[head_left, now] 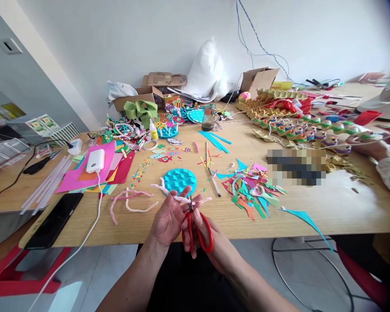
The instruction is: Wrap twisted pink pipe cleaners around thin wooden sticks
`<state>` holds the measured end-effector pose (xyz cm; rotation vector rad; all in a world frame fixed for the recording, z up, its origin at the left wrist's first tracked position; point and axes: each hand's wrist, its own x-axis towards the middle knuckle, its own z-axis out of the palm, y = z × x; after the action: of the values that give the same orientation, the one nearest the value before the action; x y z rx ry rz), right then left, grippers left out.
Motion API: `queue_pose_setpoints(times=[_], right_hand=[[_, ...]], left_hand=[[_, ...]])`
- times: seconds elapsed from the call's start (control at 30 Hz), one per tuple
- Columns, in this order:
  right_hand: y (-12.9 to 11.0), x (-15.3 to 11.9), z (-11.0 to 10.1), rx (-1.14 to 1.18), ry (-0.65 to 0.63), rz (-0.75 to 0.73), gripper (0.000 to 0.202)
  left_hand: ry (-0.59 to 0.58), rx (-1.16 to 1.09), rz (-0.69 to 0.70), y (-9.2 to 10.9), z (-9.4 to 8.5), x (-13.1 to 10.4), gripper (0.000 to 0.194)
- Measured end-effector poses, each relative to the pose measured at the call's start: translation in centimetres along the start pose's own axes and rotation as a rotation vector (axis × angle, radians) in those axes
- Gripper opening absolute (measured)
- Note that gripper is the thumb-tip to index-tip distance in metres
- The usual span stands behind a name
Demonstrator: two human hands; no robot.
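My left hand [170, 219] pinches a pale pink pipe cleaner [182, 199] between thumb and fingers, close to the table's front edge. In my right hand [203, 234] are red-handled scissors [209, 232], fingers through the loops. Their short blades meet the pipe cleaner just right of my left fingertips; whether they cut into it I cannot tell. Right behind my hands lies a round blue paper disc [180, 181] with a scale-like raised surface. More pink and white pipe cleaners [133, 197] lie curled to the left.
Paper scraps [253, 186] are heaped at the right. Coloured sheets [81, 169], a white power bank [95, 160] and a black phone [53, 221] lie left. A glass jar [208, 117] and glue bottle [153, 129] stand behind. Another person's arm [377, 147] reaches in beside egg trays [299, 125].
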<state>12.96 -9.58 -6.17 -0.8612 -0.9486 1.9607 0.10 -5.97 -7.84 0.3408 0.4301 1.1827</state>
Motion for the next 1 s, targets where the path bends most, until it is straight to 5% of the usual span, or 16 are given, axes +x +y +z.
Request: queue_pose_setpoints(times=[0.53, 1.0], right_hand=[[-0.3, -0.5, 0.6, 0.066, 0.018, 0.025, 0.050], [2.0, -1.3, 0.8, -0.014, 0.153, -0.120, 0.049]], left_hand=[[-0.025, 0.060, -0.013, 0.0, -0.1, -0.2, 0.008], [-0.121, -0.043, -0.012, -0.3, 0.4, 0.0, 0.010]])
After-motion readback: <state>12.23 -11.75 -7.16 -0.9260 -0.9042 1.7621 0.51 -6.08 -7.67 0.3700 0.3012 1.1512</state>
